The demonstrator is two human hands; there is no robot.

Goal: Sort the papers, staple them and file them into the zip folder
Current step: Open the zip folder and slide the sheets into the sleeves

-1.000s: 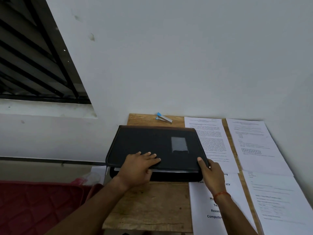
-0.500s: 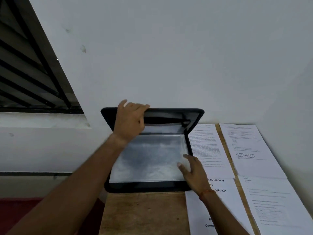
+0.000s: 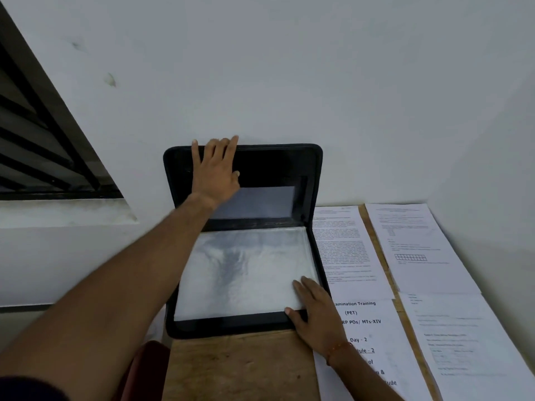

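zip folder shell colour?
Black; the zip folder shows best in the head view.

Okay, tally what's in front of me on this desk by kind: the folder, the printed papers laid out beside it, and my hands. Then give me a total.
Zip folder: 1
Printed papers: 4
Hands: 2, left hand and right hand
Total: 7
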